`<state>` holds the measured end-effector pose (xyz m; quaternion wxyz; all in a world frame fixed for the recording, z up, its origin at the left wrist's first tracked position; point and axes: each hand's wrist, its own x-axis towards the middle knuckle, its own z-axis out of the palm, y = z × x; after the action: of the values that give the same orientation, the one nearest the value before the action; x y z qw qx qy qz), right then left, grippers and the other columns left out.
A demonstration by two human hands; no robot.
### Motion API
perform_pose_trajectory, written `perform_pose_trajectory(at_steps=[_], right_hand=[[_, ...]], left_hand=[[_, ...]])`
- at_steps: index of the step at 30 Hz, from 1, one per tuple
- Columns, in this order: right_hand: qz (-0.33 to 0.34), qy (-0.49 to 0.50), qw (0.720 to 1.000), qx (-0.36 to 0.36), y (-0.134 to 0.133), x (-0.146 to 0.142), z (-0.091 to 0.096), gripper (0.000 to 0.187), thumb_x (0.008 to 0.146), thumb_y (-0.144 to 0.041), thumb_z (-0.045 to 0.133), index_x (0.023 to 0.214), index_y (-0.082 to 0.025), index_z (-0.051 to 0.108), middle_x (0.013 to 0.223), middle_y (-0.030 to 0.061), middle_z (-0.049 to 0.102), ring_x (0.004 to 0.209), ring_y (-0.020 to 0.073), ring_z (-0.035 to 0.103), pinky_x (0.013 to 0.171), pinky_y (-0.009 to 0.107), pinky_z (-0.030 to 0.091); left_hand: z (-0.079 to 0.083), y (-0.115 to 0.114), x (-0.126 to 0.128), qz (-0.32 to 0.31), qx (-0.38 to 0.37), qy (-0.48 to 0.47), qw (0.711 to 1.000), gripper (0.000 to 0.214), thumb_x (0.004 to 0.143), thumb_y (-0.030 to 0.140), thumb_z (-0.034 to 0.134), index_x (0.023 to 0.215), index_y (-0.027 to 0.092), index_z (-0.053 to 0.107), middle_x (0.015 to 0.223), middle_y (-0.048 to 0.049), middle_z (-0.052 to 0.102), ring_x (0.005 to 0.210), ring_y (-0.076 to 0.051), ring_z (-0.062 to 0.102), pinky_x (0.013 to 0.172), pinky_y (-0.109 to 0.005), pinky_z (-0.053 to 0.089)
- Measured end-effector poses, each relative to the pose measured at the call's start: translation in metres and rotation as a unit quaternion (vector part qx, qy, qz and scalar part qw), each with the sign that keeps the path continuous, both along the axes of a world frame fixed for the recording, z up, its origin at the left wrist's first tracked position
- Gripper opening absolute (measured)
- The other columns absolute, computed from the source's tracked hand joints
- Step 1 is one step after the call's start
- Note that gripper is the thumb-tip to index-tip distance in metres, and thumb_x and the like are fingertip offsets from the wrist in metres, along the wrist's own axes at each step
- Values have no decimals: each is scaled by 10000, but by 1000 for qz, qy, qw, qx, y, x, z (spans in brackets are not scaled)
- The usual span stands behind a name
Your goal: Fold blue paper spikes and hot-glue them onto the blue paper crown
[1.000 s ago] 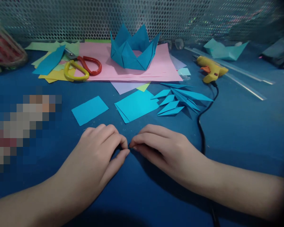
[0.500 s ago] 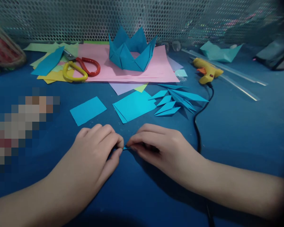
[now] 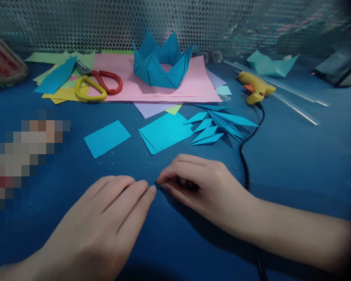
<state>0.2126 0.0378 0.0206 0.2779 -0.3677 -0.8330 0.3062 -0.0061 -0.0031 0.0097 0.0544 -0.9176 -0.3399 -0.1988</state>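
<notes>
Between my fingertips is a small blue piece of paper (image 3: 157, 185), mostly hidden by the fingers. My right hand (image 3: 203, 181) pinches it from the right. My left hand (image 3: 111, 214) has its thumb and fingers pressed together on its left end, low over the table. Just beyond my hands lie a single blue paper rectangle (image 3: 107, 138), a small stack of blue paper rectangles (image 3: 165, 133) and several pointed folded blue paper pieces (image 3: 207, 134).
A blue folded paper crown (image 3: 160, 74) stands on pink sheets (image 3: 114, 62). Scissors (image 3: 90, 88) lie left of it on coloured scraps. To the right are a yellow glue gun (image 3: 256, 88), its black cord (image 3: 244, 164) and clear glue sticks (image 3: 298, 111). A perforated panel (image 3: 111, 27) closes the back.
My left hand has turned and dropped lower toward me, its fingers now straighter over the small paper. My right hand stays nearly in place.
</notes>
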Motion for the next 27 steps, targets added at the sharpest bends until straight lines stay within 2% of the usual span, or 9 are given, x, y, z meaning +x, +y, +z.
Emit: perform_pose_trajectory(at_steps=[5,10,16,21,25,27], right_hand=[[10,3,1000,-7,0,0,-1,135,921,-76,570,928,-146,685,816,15,609,660,85,533,565,176,427],[-4,-1,1000,-12,-2,1,-1,144,923,-85,570,935,-167,688,833,19,602,696,96,560,601,182,467],[-16,-5,1000,-18,0,1,1,170,929,-80,564,940,-172,706,919,50,601,802,121,609,710,214,528],[-17,1,999,-43,3,1,3,223,923,-41,551,931,-175,729,892,34,616,792,107,615,720,191,526],[-18,0,999,-44,3,1,3,228,922,-33,539,939,-172,719,903,34,625,817,108,623,765,199,533],[-17,-7,999,-34,2,1,1,226,923,-38,532,992,-172,700,932,41,631,844,117,629,794,215,536]], left_hand=[[3,-7,1,53,-44,15,998,409,910,42,370,1175,237,613,1110,-25,729,993,-257,649,896,-486,377],[4,-15,4,78,-45,49,995,398,932,79,356,1258,219,536,1112,-39,739,1004,-272,655,926,-543,346],[5,-19,7,65,-26,88,994,390,934,88,350,1283,167,504,1114,-62,734,1011,-267,656,959,-534,361],[5,-14,3,16,-1,120,993,335,916,64,347,1194,79,533,1138,-129,706,988,-271,630,927,-525,348],[3,-4,3,7,3,90,996,300,917,63,364,1151,85,551,1041,-115,707,970,-266,590,923,-496,341],[4,3,4,19,-5,50,999,212,925,85,404,1069,126,554,948,-86,698,906,-261,583,850,-455,374]])
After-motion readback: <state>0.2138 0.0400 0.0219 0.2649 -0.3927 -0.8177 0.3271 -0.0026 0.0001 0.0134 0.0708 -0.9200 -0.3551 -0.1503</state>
